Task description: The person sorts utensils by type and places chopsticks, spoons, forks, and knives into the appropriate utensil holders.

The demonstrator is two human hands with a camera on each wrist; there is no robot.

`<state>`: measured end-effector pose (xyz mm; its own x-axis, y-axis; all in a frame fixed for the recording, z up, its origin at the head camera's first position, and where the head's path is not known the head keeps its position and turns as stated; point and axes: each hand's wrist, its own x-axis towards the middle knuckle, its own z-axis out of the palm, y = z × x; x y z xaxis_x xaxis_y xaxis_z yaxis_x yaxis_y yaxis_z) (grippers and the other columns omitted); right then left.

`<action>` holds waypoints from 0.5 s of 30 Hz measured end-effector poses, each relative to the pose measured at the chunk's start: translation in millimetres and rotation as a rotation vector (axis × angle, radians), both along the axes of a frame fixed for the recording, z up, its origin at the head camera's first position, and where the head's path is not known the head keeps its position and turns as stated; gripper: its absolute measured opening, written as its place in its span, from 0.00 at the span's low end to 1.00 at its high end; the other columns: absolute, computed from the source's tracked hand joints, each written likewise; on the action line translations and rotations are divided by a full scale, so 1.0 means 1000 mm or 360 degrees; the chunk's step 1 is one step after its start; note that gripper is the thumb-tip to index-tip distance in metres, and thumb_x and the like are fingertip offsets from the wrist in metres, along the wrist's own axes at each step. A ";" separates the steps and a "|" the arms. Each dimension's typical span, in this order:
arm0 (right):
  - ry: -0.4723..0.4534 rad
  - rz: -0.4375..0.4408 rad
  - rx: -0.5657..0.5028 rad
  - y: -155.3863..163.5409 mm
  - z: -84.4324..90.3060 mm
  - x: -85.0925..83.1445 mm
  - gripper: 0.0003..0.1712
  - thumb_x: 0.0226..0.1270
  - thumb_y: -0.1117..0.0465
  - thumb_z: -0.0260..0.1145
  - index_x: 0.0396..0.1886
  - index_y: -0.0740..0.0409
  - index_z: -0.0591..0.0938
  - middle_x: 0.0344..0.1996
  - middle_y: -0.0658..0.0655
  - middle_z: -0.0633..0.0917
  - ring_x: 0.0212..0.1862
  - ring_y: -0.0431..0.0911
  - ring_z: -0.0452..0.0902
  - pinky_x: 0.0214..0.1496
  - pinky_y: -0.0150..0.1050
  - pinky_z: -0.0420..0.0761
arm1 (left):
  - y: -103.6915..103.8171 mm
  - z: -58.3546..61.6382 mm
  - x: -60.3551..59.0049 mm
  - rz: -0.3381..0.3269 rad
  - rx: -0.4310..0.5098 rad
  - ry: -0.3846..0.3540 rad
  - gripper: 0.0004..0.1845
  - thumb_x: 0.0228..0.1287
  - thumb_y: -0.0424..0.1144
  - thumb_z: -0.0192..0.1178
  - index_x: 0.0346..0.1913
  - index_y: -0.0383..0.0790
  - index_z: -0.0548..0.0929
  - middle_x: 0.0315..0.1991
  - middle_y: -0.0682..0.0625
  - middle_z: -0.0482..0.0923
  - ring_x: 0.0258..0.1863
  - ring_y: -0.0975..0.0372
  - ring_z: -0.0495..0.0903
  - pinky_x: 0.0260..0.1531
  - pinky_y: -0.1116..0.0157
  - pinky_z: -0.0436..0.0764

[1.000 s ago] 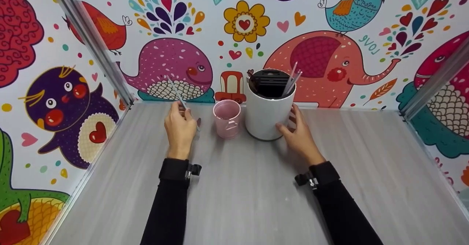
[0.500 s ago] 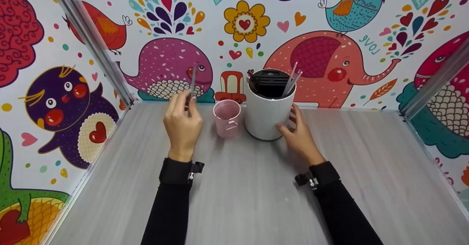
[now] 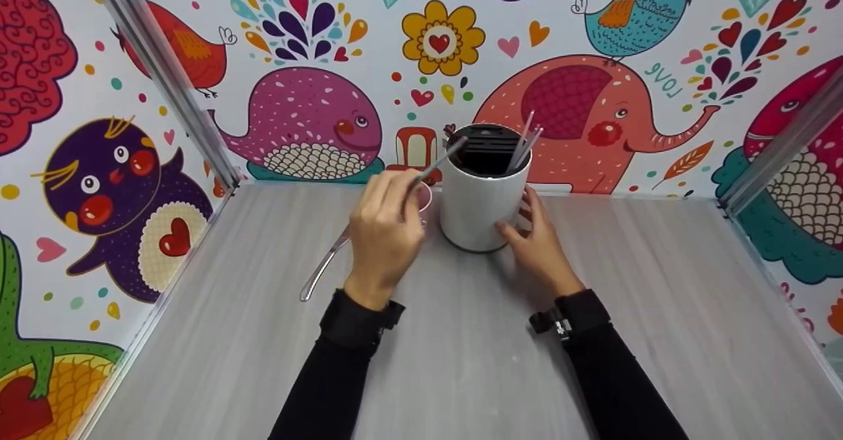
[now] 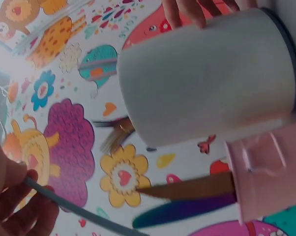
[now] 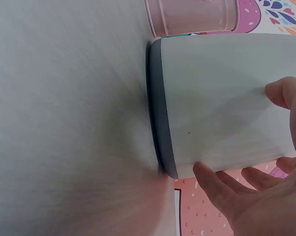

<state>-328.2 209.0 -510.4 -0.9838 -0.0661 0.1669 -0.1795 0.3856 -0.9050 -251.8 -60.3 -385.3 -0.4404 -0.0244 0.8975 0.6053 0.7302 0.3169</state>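
Left of centre in the head view: left hand (image 3: 385, 236) raised over the grey surface (image 3: 197, 334), grip pinched on a thin metal utensil (image 3: 435, 163), handle end (image 3: 323, 272) trailing down-left toward the surface, other end up-right at the rim of the holder (image 3: 477, 209). In the left wrist view, lower left: fingers (image 4: 20, 206) curled round the same thin rod. Behind that hand, a pink cup (image 3: 425, 196), mostly hidden, just beside the holder. Centre: white holder upright on the surface, dark insert and several thin utensils (image 3: 523, 143) sticking out on its right. Right of centre: right hand (image 3: 540, 246) against the holder's side, grip spread, fingertips (image 5: 207, 174) touching its wall.
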 end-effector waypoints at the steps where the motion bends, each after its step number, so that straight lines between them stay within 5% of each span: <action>1: -0.0001 -0.0001 0.0002 0.000 0.000 0.000 0.52 0.64 0.41 0.68 0.79 0.31 0.47 0.78 0.53 0.57 0.76 0.53 0.61 0.71 0.56 0.70 | 0.004 0.001 0.002 -0.0008 -0.0012 0.0024 0.09 0.70 0.33 0.57 0.46 0.41 0.85 0.38 0.51 0.83 0.40 0.61 0.80 0.43 0.68 0.80; 8: 0.0015 0.0010 0.0038 -0.001 0.000 0.000 0.52 0.65 0.42 0.68 0.79 0.31 0.46 0.78 0.53 0.57 0.76 0.55 0.60 0.71 0.57 0.70 | 0.030 0.013 0.014 -0.0094 -0.0077 0.0192 0.08 0.70 0.35 0.59 0.46 0.41 0.85 0.38 0.51 0.84 0.36 0.61 0.79 0.42 0.66 0.80; 15: 0.0077 -0.0001 0.0046 -0.002 -0.001 0.000 0.51 0.66 0.45 0.68 0.80 0.35 0.47 0.78 0.56 0.58 0.74 0.58 0.62 0.69 0.58 0.72 | 0.051 0.027 0.015 -0.0310 0.0000 0.0116 0.09 0.70 0.34 0.59 0.48 0.39 0.85 0.41 0.50 0.84 0.42 0.65 0.81 0.50 0.74 0.80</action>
<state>-328.3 206.6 -511.4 -0.9747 -0.0709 0.2121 -0.2223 0.4116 -0.8838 -236.6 -9.5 -358.5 -0.3705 0.0548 0.9272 0.7565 0.5970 0.2670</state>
